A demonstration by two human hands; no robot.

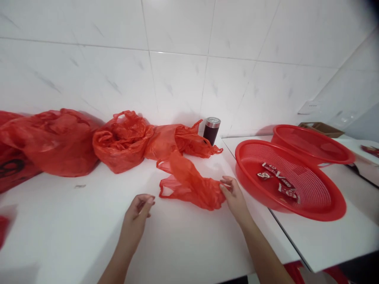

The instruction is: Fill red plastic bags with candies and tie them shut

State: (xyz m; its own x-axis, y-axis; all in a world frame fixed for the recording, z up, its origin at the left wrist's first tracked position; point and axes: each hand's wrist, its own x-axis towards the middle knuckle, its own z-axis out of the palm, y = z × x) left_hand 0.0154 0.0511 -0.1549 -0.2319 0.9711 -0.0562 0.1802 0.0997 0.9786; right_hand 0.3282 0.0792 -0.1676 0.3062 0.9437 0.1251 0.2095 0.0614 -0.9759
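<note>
A thin red plastic bag (198, 187) lies crumpled on the white table, its handle loops toward the left. At the bag's right end, my right hand (233, 195) pinches the plastic between thumb and fingers. My left hand (139, 211) is to the left of the bag, apart from it, with thumb and fingertips closed together and nothing visible in them. Just behind this bag lies another red plastic bag (162, 142) on its side, bulging, with its handles pointing right.
Fuller red bags (66, 148) line the wall, including an open-topped one (121, 154). A dark cup with a silver lid (211, 130) stands behind. On the right, a red perforated basket (318, 189) holds several small packets (286, 183); a second red basket (314, 144) sits behind it.
</note>
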